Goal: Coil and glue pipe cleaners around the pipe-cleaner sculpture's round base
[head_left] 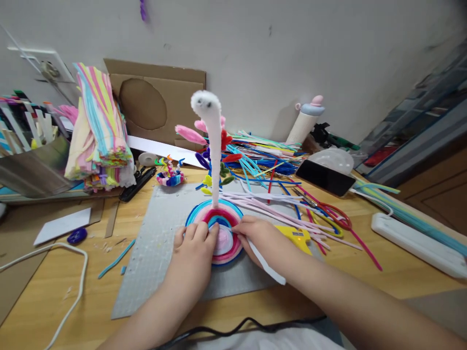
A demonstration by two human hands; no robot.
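Note:
A round coil of pipe cleaners point(226, 210), ringed in blue, pink, red and white, lies on the grey cutting mat point(146, 272). From its far side rises a tall white fuzzy stalk point(216, 160) with a bent top bearing two dark eyes. Coloured fuzzy loops, such as a pink loop point(190, 134), stick out behind the stalk. My left hand point(195, 248) rests over the coil's left side, its fingers curled and pressing on it. My right hand point(259, 240) pinches a white pipe cleaner point(268, 266) at the coil's right side; its tail hangs toward me.
Loose pipe cleaners point(255, 165) spread behind and right, with red-handled scissors point(333, 214). A yellow glue gun point(297, 236) lies beside my right forearm. Farther right are a phone point(326, 177) and a white power strip point(419, 245). A pipe cleaner bundle point(100, 131) and cardboard point(182, 97) stand at the back left.

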